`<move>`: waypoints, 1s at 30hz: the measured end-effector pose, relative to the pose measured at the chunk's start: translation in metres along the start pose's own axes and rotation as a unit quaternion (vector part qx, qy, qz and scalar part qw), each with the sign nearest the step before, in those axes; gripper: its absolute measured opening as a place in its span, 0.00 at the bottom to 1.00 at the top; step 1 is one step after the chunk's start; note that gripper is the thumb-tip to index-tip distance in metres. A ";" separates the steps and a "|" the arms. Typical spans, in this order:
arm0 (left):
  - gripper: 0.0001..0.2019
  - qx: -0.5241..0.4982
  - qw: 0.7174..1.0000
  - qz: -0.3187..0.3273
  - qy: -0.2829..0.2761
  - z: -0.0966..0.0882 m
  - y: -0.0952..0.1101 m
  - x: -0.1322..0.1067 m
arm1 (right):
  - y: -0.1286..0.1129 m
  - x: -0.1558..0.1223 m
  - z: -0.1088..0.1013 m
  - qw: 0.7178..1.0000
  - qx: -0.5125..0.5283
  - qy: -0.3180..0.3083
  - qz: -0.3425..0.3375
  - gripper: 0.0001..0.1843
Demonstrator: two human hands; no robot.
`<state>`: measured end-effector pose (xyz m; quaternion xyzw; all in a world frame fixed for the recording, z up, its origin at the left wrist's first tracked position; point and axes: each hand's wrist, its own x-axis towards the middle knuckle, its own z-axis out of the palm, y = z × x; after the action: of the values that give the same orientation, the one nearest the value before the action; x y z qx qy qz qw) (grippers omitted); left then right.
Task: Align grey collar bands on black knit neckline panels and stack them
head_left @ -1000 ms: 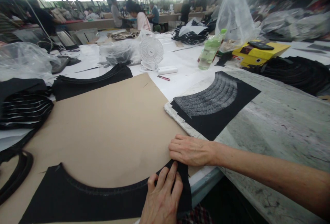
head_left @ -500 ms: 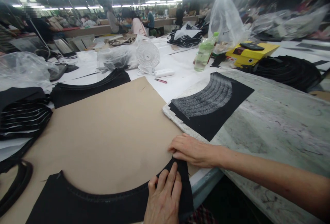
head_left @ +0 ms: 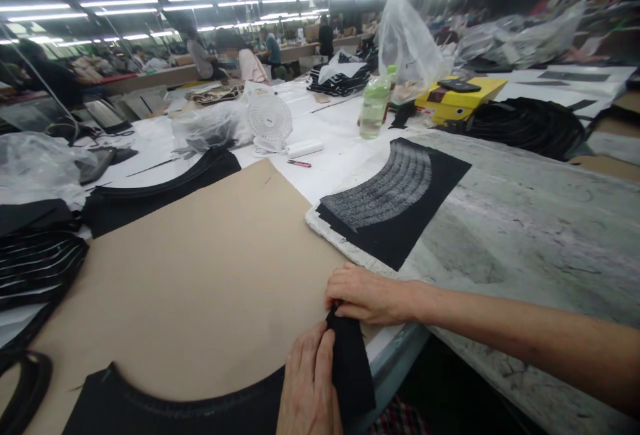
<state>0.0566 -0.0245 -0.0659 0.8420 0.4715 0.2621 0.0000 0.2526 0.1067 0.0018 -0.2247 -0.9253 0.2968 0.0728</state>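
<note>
A black fabric piece (head_left: 200, 415) with a deep curved edge lies on a sheet of brown board (head_left: 215, 275) in front of me. My left hand (head_left: 310, 378) rests flat on its right part, fingers stretched out along the curved edge. At the piece's upper right corner, my right hand (head_left: 367, 295) pinches the edge between thumb and bent fingers; the fingertips are partly hidden. Just beyond, on the pale stained board (head_left: 500, 241), lies a stack of black pieces (head_left: 395, 188) with whitish curved bands, fanned out in steps.
Several more black curved pieces (head_left: 165, 181) and striped black bundles (head_left: 35, 268) lie at the left. Further back are a white fan (head_left: 270, 121), a pink cutter (head_left: 299, 163), a green-tinted bottle (head_left: 374, 109), and a yellow box (head_left: 460, 100). People sit in the background.
My left hand's fingers have drawn closer together and shifted slightly left along the edge. The right hand's fingers have curled more over the corner. The view has turned a little right.
</note>
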 end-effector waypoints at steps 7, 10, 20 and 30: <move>0.29 0.005 0.997 0.008 -0.073 -0.001 -0.009 0.005 | 0.003 0.001 0.001 0.999 -0.051 0.004 -0.017 0.04; 0.29 0.041 0.996 0.032 -0.075 0.000 -0.010 0.003 | 0.001 -0.002 -0.002 0.995 -0.091 0.001 -0.032 0.05; 0.30 0.072 0.996 0.042 -0.028 0.007 -0.011 -0.004 | 0.000 -0.005 -0.003 0.997 -0.067 0.011 -0.040 0.08; 0.34 0.070 0.996 0.040 -0.027 0.007 -0.011 -0.006 | -0.002 0.001 -0.008 0.993 -0.108 -0.011 -0.042 0.04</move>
<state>0.0485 -0.0217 -0.0778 0.8650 0.4545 0.2051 -0.0563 0.2528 0.1098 0.0096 -0.1888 -0.9612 0.1946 0.0502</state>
